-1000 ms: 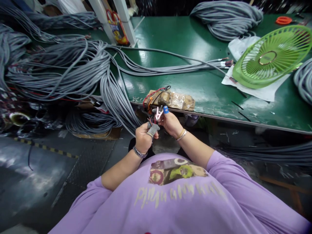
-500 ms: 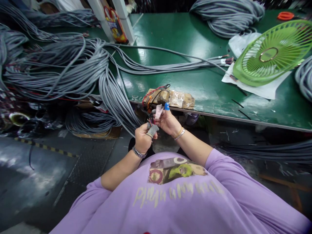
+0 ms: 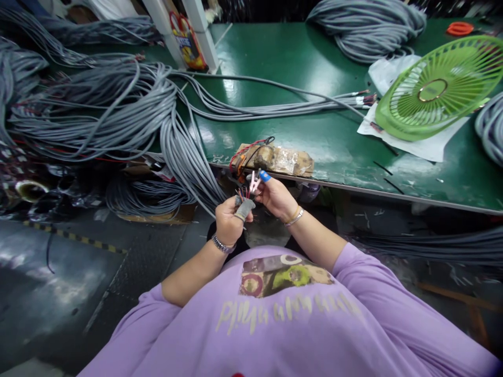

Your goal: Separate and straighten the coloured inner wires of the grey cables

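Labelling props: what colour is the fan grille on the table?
Lime green fan grille, clearest in the head view, lying on the table.

Our hands meet just before the table's near edge, cables to the left, fan guard to the right.

Our left hand (image 3: pixel 230 222) and right hand (image 3: pixel 275 196) sit side by side below the table (image 3: pixel 314 68), the cable end (image 3: pixel 244 201) between them. Just behind them, on the table's near edge, lies a block (image 3: pixel 281 159). Left of it a cable bundle (image 3: pixel 118 115) spills off the table toward the floor (image 3: pixel 58 272). Far right, a fan guard (image 3: pixel 436 89) rests on a sheet (image 3: pixel 424 149); behind, at the table's far side, lies a cable coil (image 3: pixel 365 29).
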A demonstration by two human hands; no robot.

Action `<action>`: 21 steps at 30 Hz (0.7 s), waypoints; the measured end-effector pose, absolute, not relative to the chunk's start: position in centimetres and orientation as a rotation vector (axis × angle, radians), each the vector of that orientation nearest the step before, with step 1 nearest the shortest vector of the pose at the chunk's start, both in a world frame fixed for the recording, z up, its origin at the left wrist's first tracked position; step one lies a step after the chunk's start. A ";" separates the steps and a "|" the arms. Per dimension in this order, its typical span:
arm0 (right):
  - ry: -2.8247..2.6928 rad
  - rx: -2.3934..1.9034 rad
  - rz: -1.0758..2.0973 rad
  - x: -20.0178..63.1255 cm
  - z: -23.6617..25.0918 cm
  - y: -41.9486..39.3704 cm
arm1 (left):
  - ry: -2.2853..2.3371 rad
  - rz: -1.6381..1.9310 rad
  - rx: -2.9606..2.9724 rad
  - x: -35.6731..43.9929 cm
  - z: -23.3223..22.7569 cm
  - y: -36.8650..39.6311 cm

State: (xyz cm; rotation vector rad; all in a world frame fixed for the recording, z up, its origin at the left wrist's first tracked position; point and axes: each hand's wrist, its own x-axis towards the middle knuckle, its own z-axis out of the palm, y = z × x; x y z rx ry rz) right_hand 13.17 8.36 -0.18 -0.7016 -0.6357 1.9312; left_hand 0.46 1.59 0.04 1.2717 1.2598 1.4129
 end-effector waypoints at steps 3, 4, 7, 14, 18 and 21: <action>-0.669 -0.701 1.913 12.9 -0.6 8.4 | 1.248 1.419 1.264 0.6 -0.1 1.9; -0.681 -0.709 1.906 12.8 -0.8 8.4 | 1.247 1.425 1.262 0.7 -0.2 2.0; -0.748 -0.763 1.823 12.6 -1.7 8.6 | 1.243 1.422 1.263 0.7 -0.2 2.1; -0.689 -0.676 1.913 12.0 -2.4 9.2 | 1.273 1.356 1.278 0.6 -0.5 2.3; -0.553 -0.653 1.932 11.6 -1.8 9.5 | 1.294 1.326 1.267 0.5 -1.0 2.4; -0.512 -0.663 1.920 11.5 -1.7 9.3 | 1.298 1.314 1.260 0.4 -1.3 2.4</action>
